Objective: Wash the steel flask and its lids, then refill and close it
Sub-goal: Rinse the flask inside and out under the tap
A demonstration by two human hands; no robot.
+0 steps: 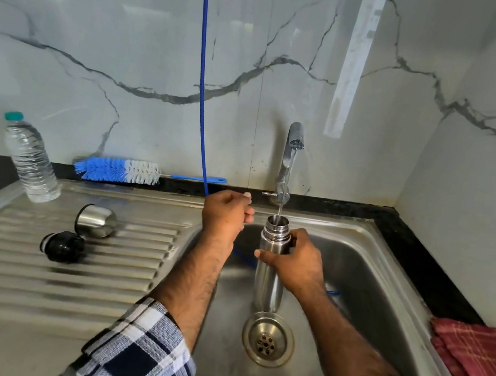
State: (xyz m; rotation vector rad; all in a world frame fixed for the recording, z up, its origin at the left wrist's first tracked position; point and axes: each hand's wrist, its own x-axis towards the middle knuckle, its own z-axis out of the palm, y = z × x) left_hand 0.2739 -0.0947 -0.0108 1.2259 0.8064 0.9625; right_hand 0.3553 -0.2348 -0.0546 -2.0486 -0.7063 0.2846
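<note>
Right hand (295,262) fingers wrapped round steel flask (269,270), mouth under tap (290,158) stream. Left hand (226,216) curled near lever, grip unclear. We'd keep flask upright, centred.

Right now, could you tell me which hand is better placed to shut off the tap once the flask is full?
The left hand: it holds nothing and hovers beside the tap's lever. The right hand grips the flask under the stream, so it should stay put.
</note>
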